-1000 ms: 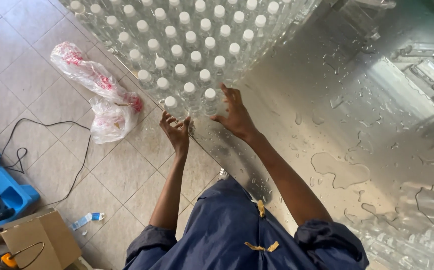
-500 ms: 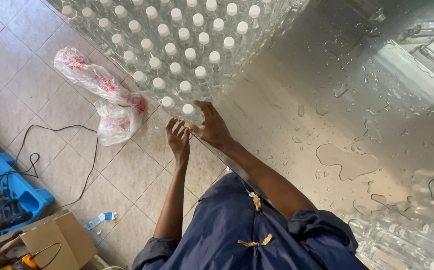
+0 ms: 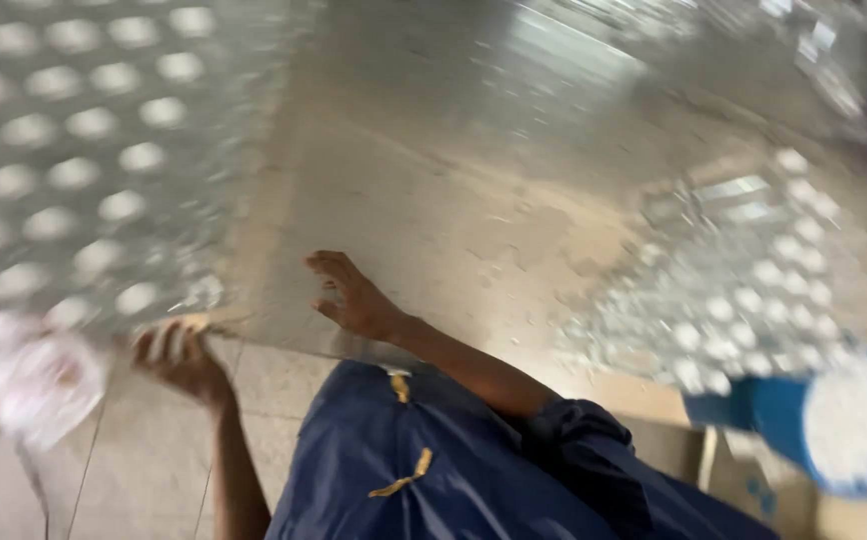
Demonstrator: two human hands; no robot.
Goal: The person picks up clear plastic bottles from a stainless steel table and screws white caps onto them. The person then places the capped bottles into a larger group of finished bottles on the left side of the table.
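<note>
Looking down through heavy motion blur, you have your right hand (image 3: 354,296) resting on the wet metal table (image 3: 474,200), fingers spread and palm down, touching the surface just inside its near edge and gripping nothing. Your left hand (image 3: 182,356) is at the table's near-left corner, fingers curled up around the edge right below the block of capped bottles (image 3: 84,170); the blur keeps you from telling whether those fingers close on the table rim or on the wrap of the block. That block sits on the left part of the table, its white caps in straight rows facing up toward you, the bottles standing upright; its long axis runs away from you along the table's left side. A second cluster of capped bottles (image 3: 744,290) stands on the right part of the table, well apart from both hands. A crumpled plastic bag (image 3: 29,380) lies on the tiled floor (image 3: 144,470) just left of your left hand. A blue round container (image 3: 834,420) sits low at the right.
</note>
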